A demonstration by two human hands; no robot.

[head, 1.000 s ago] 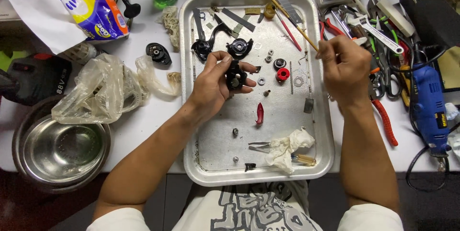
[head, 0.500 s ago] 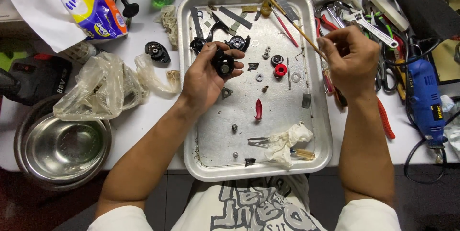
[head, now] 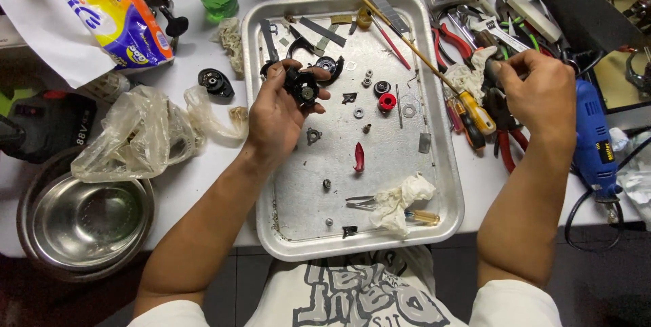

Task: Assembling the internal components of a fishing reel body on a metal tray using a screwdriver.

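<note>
Gripping a small black round part [head: 301, 88], the left hand [head: 274, 113] held it over the upper left of the metal tray [head: 444, 185]. To the tray's right, the right hand [head: 542, 93] was closed on a dark tool handle [head: 489, 73] above the pliers [head: 505, 137], so the left hand was nearer the part.

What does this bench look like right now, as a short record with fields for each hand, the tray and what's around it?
left hand: holds a black round mechanical part over the metal tray
right hand: closed on a dark tool handle, right of the tray over the tool pile
tray contents: red teardrop piece, red ring, washers, crumpled tissue
left of tray: steel bowl, plastic bag
right of tray: blue power drill, red-handled pliers
</note>
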